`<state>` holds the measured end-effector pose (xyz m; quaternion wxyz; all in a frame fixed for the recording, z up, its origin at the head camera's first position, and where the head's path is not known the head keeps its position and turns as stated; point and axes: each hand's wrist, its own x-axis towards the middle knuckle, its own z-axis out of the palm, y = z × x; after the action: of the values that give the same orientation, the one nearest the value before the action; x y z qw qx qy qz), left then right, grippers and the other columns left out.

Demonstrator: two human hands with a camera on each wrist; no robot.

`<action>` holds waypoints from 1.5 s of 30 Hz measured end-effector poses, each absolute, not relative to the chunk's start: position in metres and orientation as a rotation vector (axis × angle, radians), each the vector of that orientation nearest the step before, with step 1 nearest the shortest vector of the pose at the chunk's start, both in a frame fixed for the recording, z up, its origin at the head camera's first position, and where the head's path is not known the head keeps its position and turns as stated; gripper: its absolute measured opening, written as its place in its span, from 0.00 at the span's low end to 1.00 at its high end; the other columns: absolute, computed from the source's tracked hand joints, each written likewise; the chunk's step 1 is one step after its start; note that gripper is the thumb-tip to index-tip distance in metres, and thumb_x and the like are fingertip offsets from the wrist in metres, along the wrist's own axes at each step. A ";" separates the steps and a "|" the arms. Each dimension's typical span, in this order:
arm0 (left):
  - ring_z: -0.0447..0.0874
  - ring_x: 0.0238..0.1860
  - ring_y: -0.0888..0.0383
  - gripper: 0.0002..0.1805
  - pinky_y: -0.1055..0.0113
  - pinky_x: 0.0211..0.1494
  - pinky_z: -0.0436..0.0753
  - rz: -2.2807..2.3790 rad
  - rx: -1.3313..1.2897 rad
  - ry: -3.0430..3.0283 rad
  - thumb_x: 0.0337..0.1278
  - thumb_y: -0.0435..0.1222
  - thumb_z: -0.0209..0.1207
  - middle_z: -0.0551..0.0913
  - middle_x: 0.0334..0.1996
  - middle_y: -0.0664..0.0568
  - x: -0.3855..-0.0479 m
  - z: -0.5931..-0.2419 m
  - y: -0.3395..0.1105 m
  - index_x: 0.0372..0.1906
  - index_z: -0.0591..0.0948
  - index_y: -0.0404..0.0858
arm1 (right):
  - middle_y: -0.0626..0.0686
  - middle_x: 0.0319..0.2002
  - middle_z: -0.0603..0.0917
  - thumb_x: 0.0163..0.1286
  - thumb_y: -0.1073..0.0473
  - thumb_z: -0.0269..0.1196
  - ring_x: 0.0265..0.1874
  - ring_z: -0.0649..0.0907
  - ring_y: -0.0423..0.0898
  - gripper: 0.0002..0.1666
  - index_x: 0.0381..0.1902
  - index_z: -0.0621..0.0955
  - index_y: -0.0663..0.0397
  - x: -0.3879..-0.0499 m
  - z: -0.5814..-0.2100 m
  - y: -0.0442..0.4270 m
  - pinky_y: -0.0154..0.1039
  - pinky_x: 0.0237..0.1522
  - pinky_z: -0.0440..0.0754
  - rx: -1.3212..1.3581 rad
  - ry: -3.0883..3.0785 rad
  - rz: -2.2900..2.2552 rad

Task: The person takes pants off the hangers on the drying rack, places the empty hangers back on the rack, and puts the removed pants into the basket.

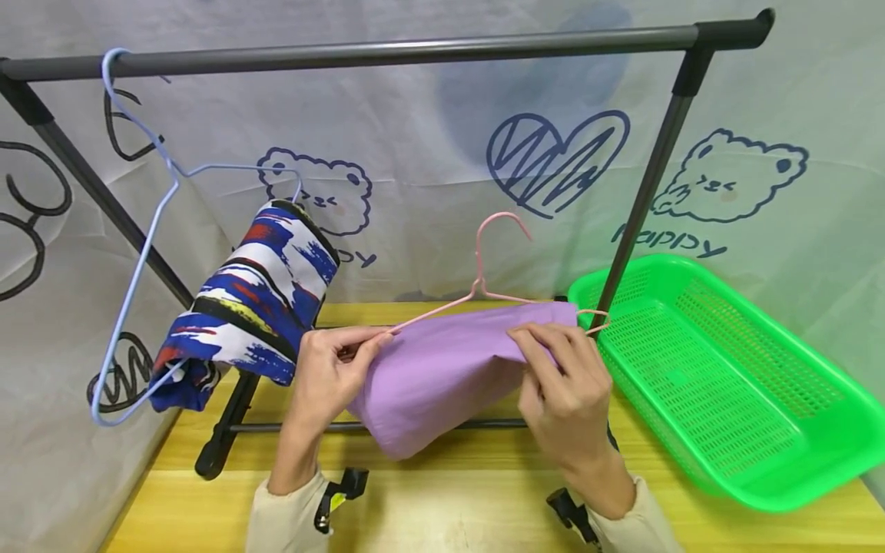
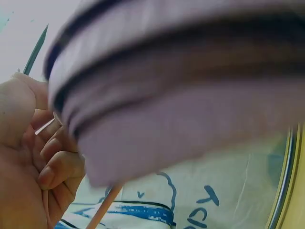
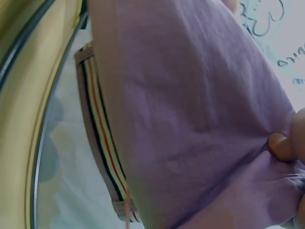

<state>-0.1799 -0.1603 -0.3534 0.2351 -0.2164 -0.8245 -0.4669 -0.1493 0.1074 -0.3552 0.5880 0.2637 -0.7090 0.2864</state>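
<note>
A purple cloth [image 1: 449,361] lies folded over the lower bar of a pink hanger [image 1: 478,269], whose hook points up. My left hand [image 1: 332,376] pinches the cloth's left end together with the hanger, thumb uppermost. At the right, my right hand [image 1: 567,384] pinches the cloth near its upper edge and draws a fold into it. The hanger's right end sticks out past the cloth. In the right wrist view, a band with green, black and red stripes [image 3: 102,129] shows behind the purple cloth [image 3: 190,95]. The left wrist view of the cloth [image 2: 143,133] is blurred.
A dark metal rack [image 1: 415,52] spans the workspace. On its left hangs a blue hanger [image 1: 148,230] bearing a blue, white and red patterned cloth [image 1: 249,307]. A green perforated basket [image 1: 781,491] stands at the right on the wooden table [image 1: 442,499].
</note>
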 end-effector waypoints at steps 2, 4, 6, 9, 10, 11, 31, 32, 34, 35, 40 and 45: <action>0.83 0.22 0.59 0.04 0.76 0.25 0.76 -1.278 -0.596 -2.266 0.60 0.30 0.71 0.91 0.31 0.51 -0.181 -0.353 -0.163 0.38 0.92 0.37 | 0.62 0.35 0.87 0.55 0.81 0.51 0.31 0.83 0.63 0.22 0.37 0.88 0.67 -0.148 -0.351 0.113 0.52 0.34 0.78 0.597 -1.649 0.682; 0.77 0.19 0.60 0.04 0.75 0.22 0.72 -1.285 -0.596 -2.270 0.61 0.30 0.70 0.90 0.30 0.52 -0.183 -0.353 -0.166 0.38 0.92 0.37 | 0.62 0.35 0.88 0.56 0.80 0.51 0.32 0.83 0.63 0.21 0.37 0.89 0.68 -0.146 -0.346 0.119 0.52 0.35 0.78 0.571 -1.649 0.699; 0.74 0.18 0.61 0.04 0.75 0.21 0.71 -1.286 -0.591 -2.276 0.62 0.30 0.69 0.90 0.29 0.53 -0.183 -0.352 -0.171 0.38 0.92 0.37 | 0.63 0.35 0.88 0.56 0.79 0.50 0.32 0.82 0.64 0.21 0.37 0.89 0.68 -0.144 -0.341 0.124 0.52 0.36 0.78 0.542 -1.642 0.720; 0.74 0.19 0.62 0.04 0.75 0.21 0.72 -1.280 -0.580 -2.289 0.63 0.29 0.68 0.89 0.28 0.53 -0.182 -0.349 -0.178 0.37 0.92 0.37 | 0.63 0.34 0.88 0.58 0.78 0.52 0.31 0.82 0.66 0.19 0.36 0.89 0.68 -0.140 -0.331 0.132 0.51 0.37 0.78 0.499 -1.614 0.753; 0.75 0.19 0.62 0.04 0.75 0.21 0.73 -1.280 -0.573 -2.296 0.63 0.29 0.68 0.89 0.28 0.53 -0.182 -0.348 -0.180 0.37 0.92 0.36 | 0.63 0.34 0.88 0.58 0.77 0.52 0.31 0.82 0.66 0.18 0.36 0.89 0.69 -0.139 -0.328 0.134 0.51 0.37 0.77 0.486 -1.602 0.761; 0.76 0.19 0.62 0.04 0.75 0.21 0.73 -1.277 -0.567 -2.304 0.62 0.29 0.69 0.89 0.28 0.53 -0.181 -0.347 -0.183 0.37 0.92 0.36 | 0.64 0.34 0.88 0.59 0.77 0.53 0.31 0.82 0.66 0.17 0.35 0.89 0.69 -0.138 -0.325 0.136 0.50 0.38 0.77 0.472 -1.591 0.771; 0.79 0.24 0.56 0.05 0.75 0.25 0.75 -1.095 -0.293 -2.437 0.65 0.32 0.68 0.90 0.31 0.48 -0.164 -0.330 -0.198 0.38 0.92 0.35 | 0.65 0.38 0.89 0.63 0.74 0.65 0.37 0.83 0.66 0.08 0.38 0.89 0.70 -0.137 -0.318 0.184 0.26 0.54 0.73 0.245 -1.708 0.768; 0.79 0.25 0.56 0.05 0.76 0.25 0.75 -1.103 -0.285 -2.427 0.65 0.32 0.68 0.90 0.31 0.48 -0.163 -0.329 -0.198 0.38 0.92 0.35 | 0.64 0.38 0.89 0.63 0.74 0.65 0.37 0.83 0.66 0.09 0.39 0.89 0.69 -0.137 -0.319 0.186 0.26 0.54 0.73 0.251 -1.722 0.765; 0.78 0.24 0.58 0.05 0.76 0.25 0.74 -1.122 -0.272 -2.398 0.65 0.31 0.68 0.90 0.31 0.48 -0.160 -0.327 -0.197 0.39 0.92 0.34 | 0.64 0.39 0.89 0.63 0.74 0.65 0.38 0.83 0.65 0.09 0.40 0.89 0.69 -0.138 -0.322 0.188 0.26 0.54 0.72 0.265 -1.755 0.759; 0.77 0.23 0.58 0.05 0.77 0.24 0.74 -1.134 -0.266 -2.379 0.64 0.31 0.68 0.90 0.31 0.48 -0.159 -0.326 -0.197 0.39 0.92 0.34 | 0.63 0.39 0.89 0.63 0.74 0.64 0.39 0.83 0.65 0.10 0.40 0.89 0.69 -0.138 -0.323 0.188 0.26 0.55 0.72 0.271 -1.774 0.755; 0.73 0.21 0.60 0.05 0.77 0.22 0.69 -1.173 -0.227 -2.289 0.66 0.31 0.67 0.88 0.27 0.48 -0.152 -0.319 -0.192 0.38 0.91 0.33 | 0.64 0.41 0.89 0.64 0.74 0.63 0.41 0.83 0.64 0.12 0.43 0.89 0.69 -0.141 -0.327 0.191 0.26 0.57 0.71 0.297 -1.854 0.738; 0.74 0.22 0.62 0.07 0.78 0.23 0.69 -1.212 -0.205 -2.227 0.69 0.32 0.64 0.88 0.30 0.48 -0.144 -0.311 -0.183 0.40 0.91 0.35 | 0.65 0.42 0.88 0.63 0.76 0.63 0.41 0.83 0.64 0.13 0.44 0.88 0.69 -0.143 -0.329 0.193 0.24 0.57 0.69 0.296 -1.881 0.734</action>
<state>-0.1436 -0.1833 -0.3108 0.2944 -0.0770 -0.8367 -0.4553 -0.1432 0.1930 -0.3287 0.5231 0.1237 -0.7856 0.3064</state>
